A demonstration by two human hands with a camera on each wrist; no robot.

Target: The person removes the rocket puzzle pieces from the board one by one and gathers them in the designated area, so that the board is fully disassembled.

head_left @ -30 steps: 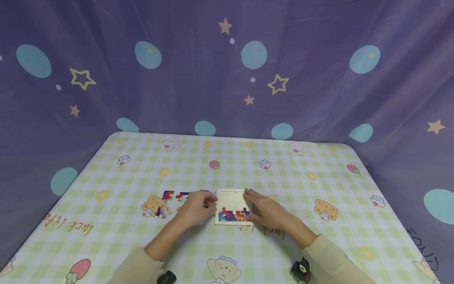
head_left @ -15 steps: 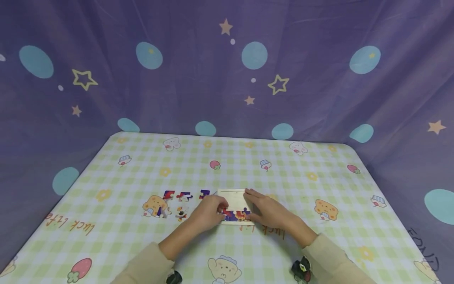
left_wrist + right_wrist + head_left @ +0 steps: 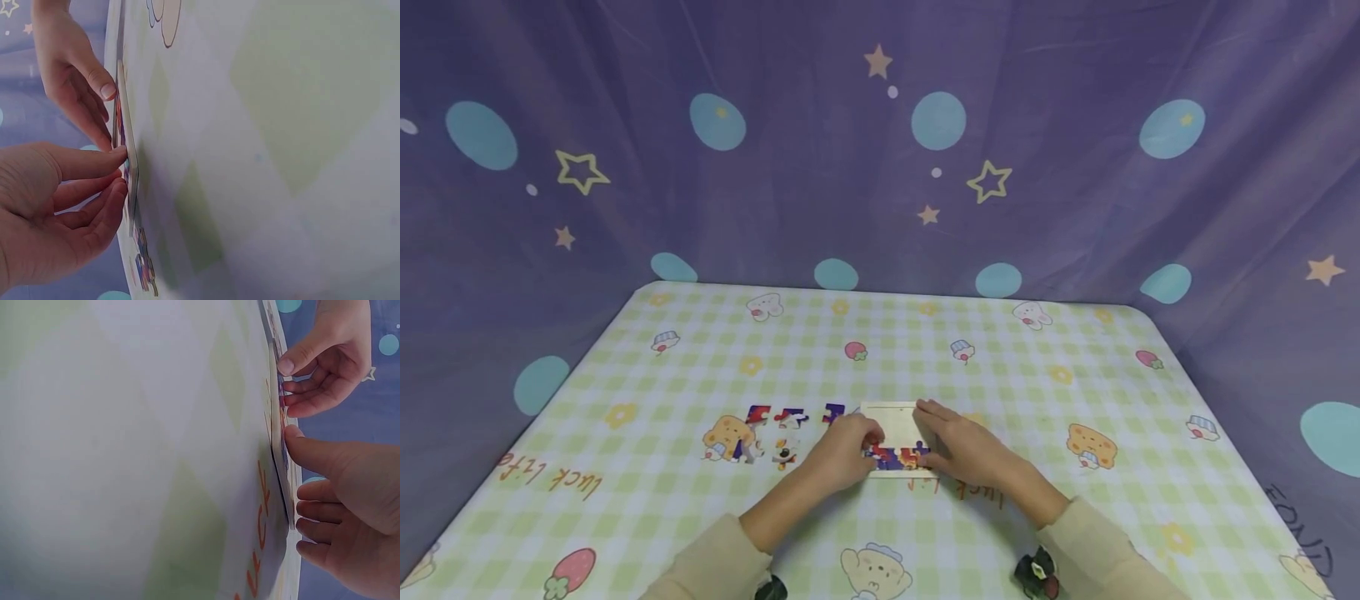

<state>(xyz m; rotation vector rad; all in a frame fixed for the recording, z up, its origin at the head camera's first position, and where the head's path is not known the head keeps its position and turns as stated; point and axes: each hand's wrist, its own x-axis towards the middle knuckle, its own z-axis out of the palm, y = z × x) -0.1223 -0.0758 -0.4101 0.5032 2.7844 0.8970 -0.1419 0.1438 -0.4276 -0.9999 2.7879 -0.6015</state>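
A wooden puzzle tray [image 3: 891, 425] lies on the table, with a row of colourful jigsaw pieces [image 3: 906, 457] along its near side. My left hand [image 3: 844, 450] touches the tray's near left corner with loosely bent fingers, hiding the piece there. In the left wrist view, the thumb and fingertips of this left hand [image 3: 75, 206] meet the tray [image 3: 127, 125] a little apart from each other. My right hand [image 3: 966, 446] rests along the tray's right side, its fingers straight. The thumb of this right hand [image 3: 350, 494] touches the near part of the tray in the right wrist view.
Several loose jigsaw pieces lie left of the tray, among them a red one [image 3: 758, 414], a white one with a black spot [image 3: 786, 454] and a purple one [image 3: 833, 412]. A checked cloth [image 3: 880, 375] covers the table; a purple curtain [image 3: 820, 167] hangs behind it.
My left hand has moved right from beside the tray onto its near left corner, uncovering some loose pieces. The right hand and the tray have stayed in place.
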